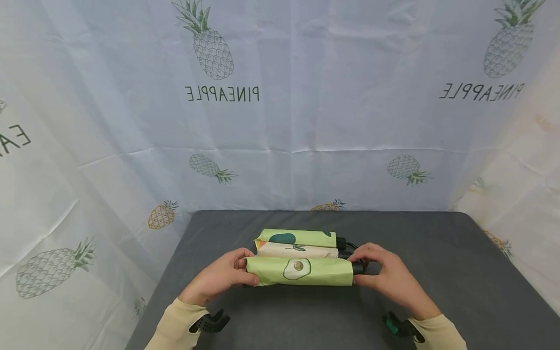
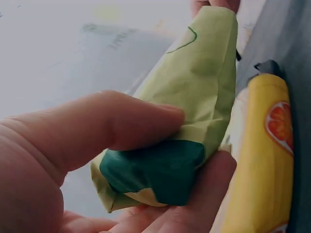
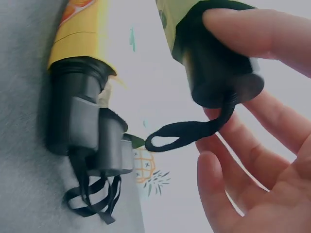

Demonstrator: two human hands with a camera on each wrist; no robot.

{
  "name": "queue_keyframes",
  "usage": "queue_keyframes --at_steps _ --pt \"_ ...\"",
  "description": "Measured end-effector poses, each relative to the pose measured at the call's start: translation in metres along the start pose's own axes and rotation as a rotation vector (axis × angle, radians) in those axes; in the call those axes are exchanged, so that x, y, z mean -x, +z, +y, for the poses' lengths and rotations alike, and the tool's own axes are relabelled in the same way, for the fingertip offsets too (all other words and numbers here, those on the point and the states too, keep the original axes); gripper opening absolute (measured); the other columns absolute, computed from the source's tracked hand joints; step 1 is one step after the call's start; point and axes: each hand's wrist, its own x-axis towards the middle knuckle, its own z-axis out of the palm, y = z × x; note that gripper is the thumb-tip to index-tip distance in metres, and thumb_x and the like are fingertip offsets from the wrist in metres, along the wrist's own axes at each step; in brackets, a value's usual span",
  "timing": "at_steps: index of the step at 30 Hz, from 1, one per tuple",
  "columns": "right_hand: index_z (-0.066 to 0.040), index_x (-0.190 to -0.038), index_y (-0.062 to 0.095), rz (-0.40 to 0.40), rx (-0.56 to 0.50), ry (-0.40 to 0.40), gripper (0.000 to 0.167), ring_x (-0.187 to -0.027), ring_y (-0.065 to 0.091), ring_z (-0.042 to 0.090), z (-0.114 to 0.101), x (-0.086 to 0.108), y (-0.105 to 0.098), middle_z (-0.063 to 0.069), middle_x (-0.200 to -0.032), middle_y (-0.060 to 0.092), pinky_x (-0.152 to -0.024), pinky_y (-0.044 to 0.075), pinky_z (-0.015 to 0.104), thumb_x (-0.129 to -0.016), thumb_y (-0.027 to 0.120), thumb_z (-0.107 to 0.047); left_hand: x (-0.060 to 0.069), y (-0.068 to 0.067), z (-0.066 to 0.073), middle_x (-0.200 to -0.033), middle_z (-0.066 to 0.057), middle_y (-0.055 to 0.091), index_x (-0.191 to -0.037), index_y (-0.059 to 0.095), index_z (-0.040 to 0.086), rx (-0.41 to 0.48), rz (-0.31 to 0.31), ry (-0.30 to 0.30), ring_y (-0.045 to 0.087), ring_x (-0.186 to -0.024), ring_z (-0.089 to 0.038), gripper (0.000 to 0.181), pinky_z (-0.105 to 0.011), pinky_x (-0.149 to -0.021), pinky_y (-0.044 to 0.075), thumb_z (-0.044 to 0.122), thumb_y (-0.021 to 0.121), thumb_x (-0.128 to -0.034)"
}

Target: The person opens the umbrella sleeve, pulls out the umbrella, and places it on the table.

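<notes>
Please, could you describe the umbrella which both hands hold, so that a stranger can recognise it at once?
Find the dark grey table, then the folded umbrellas between left hand and right hand. Take the light green umbrella in front, with its black handle at the right hand. Unlike those behind, it is held at both ends and shows a halved avocado.

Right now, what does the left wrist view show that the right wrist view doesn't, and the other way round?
Of the two, only the left wrist view shows the left hand and the dark green print at one end of the green umbrella. Only the right wrist view shows that umbrella's black handle and an orange-outlined pineapple print. Both show the green umbrella's fabric, part of the yellow umbrella, and some of the right hand.
</notes>
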Motion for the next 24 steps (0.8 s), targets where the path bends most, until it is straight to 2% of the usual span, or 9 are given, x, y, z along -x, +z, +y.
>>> queue_keyframes --at_steps 4,8,11,14,21,24 --pt "-0.031 -0.121 0.077 -0.037 -0.141 0.04 0.034 -0.118 0.07 0.01 0.0 -0.002 -0.005 -0.004 -0.132 0.072 -0.097 0.062 0.034 -0.09 0.09 -0.03 -0.006 -0.007 0.003 -0.124 -0.005 0.076 -0.15 0.051 0.001 0.037 -0.02 0.01 0.072 -0.112 -0.019 0.061 -0.038 -0.096 0.06 0.013 0.079 -0.0969" --pt "-0.02 -0.128 0.075 -0.081 -0.239 0.106 0.037 -0.111 0.075 0.01 -0.001 -0.005 -0.007 0.008 -0.134 0.073 -0.091 0.063 0.031 -0.093 0.087 -0.026 -0.011 -0.013 0.007 -0.126 -0.004 0.077 -0.161 0.051 0.009 0.016 -0.023 0.035 0.071 -0.108 -0.015 0.069 -0.03 -0.086 0.056 0.015 0.078 -0.0978" --pt "-0.015 -0.13 0.074 -0.082 -0.285 0.144 0.039 -0.105 0.075 0.013 -0.001 -0.006 -0.008 0.013 -0.136 0.071 -0.086 0.064 0.032 -0.094 0.086 -0.024 -0.013 -0.015 0.009 -0.128 -0.003 0.078 -0.161 0.051 0.007 0.008 -0.033 0.058 0.072 -0.107 -0.014 0.067 -0.027 -0.08 0.054 0.015 0.077 -0.0996" --pt "-0.013 -0.133 0.073 -0.07 -0.31 0.169 0.042 -0.105 0.073 0.011 -0.001 -0.006 -0.008 0.014 -0.139 0.07 -0.086 0.063 0.032 -0.094 0.085 -0.024 -0.013 -0.015 0.008 -0.129 -0.002 0.077 -0.161 0.049 0.003 0.014 -0.047 0.057 0.073 -0.11 -0.015 0.067 -0.028 -0.082 0.056 0.017 0.075 -0.1011" --pt "-0.001 -0.142 0.065 -0.093 -0.479 0.182 0.05 -0.111 0.075 0.004 -0.001 -0.007 -0.01 0.019 -0.144 0.065 -0.087 0.065 0.034 -0.098 0.081 -0.018 -0.015 -0.011 0.005 -0.133 -0.002 0.075 -0.153 0.057 0.003 0.033 -0.062 0.069 0.073 -0.111 -0.016 0.055 -0.033 -0.091 0.061 0.016 0.074 -0.1024" --pt "0.002 -0.142 0.063 -0.098 -0.512 0.183 0.051 -0.11 0.075 0.005 0.0 -0.006 -0.011 0.013 -0.141 0.066 -0.086 0.065 0.034 -0.098 0.08 -0.017 -0.014 -0.009 0.005 -0.133 -0.002 0.075 -0.154 0.058 0.004 0.042 -0.051 0.071 0.073 -0.108 -0.014 0.056 -0.03 -0.088 0.06 0.016 0.074 -0.1019"
